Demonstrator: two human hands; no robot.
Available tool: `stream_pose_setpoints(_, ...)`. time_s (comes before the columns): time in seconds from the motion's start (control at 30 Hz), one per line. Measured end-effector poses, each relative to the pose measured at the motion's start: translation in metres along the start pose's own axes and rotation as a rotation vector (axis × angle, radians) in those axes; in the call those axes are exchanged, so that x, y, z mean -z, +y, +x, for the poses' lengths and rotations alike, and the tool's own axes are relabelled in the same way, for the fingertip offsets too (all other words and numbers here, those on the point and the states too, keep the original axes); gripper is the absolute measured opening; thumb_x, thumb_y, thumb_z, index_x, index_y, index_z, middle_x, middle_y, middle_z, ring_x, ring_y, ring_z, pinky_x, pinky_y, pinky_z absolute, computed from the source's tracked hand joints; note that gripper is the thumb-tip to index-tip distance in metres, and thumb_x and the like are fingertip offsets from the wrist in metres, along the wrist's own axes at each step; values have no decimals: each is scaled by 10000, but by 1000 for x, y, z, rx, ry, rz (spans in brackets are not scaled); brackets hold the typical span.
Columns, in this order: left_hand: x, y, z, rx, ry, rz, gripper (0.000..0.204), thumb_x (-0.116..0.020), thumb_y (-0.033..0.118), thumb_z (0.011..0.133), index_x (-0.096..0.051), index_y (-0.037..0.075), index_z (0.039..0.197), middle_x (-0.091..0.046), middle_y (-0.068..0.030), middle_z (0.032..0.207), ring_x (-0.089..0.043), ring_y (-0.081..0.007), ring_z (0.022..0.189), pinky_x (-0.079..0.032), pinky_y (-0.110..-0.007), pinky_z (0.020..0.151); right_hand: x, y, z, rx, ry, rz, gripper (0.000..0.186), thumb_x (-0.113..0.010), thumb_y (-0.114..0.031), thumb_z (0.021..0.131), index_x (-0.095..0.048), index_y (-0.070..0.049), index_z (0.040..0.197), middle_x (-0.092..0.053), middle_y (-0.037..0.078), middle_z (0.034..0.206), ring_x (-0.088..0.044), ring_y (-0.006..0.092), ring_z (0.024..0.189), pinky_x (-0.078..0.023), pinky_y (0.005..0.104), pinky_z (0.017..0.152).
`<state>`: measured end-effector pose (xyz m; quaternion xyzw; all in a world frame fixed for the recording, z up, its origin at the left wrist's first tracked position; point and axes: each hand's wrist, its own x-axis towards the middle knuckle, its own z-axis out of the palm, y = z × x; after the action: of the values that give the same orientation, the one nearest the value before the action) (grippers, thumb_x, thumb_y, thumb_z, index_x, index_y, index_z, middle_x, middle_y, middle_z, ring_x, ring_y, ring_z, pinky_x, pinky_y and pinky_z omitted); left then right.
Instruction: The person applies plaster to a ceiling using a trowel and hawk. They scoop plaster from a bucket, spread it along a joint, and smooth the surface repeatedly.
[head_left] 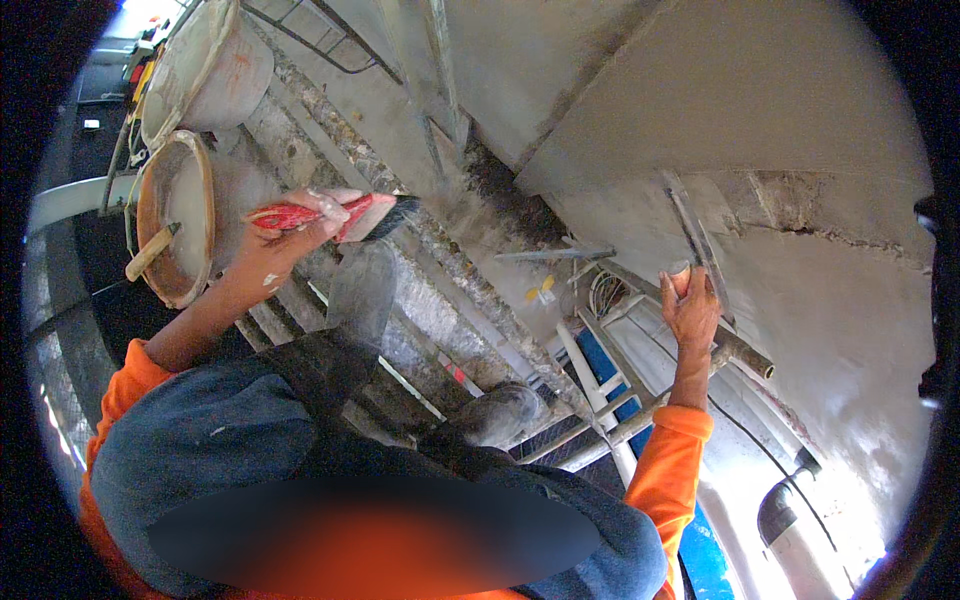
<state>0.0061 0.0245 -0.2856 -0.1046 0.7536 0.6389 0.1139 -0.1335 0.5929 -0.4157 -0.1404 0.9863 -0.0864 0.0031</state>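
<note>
My left hand (305,228) is closed around a wide paintbrush (372,216) with a red handle and dark bristles. The brush is held level above the planks, bristles pointing right, beside a round bucket (208,215). Pale liquid or paste fills the bucket, and a tool's wooden handle (152,252) leans over its rim. Out to the right, my right hand (692,310) grips the handle of a long flat plastering trowel (698,240). The trowel's blade lies close to the grey plastered wall (810,265); contact cannot be made out. White smears mark my left hand and wrist.
A second, larger bucket (225,75) stands beyond the first. I am on dirty scaffold planks (440,270) with gaps between them. A scaffold pipe (745,355) juts out below my right hand, near a ladder-like frame (600,380). A black cable and grey pipe (775,510) run lower right.
</note>
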Motion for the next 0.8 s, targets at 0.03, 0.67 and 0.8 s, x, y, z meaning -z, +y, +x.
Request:
stream_pose_setpoints(0.03,4,1,-5,34,17,19,157,-673,78,995,-684,31,1144,-678,-145,1341,-612,-258,1273,-458,-396,1091,0,0,3,-9,-24,30,418,-778,-397,905,-606,-65,1091,-700,238,890,-690,461,837,-547,543,702)
stream_pose_setpoints(0.67,15,2,-30,124,46,105,149,-680,123,1005,-692,48,1133,-694,-116,1300,-617,-234,1237,-464,-399,1075,-17,5,12,18,-41,-98,444,-758,-436,909,-619,-70,1118,-708,207,935,-704,443,842,-561,543,693)
stream_pose_setpoints(0.8,18,4,-33,161,43,157,153,-678,129,1009,-692,60,1144,-688,-111,1313,-614,-241,1248,-463,-405,1084,-17,8,10,59,40,-58,423,-752,-432,913,-618,-74,1093,-709,192,946,-707,436,833,-568,533,685)
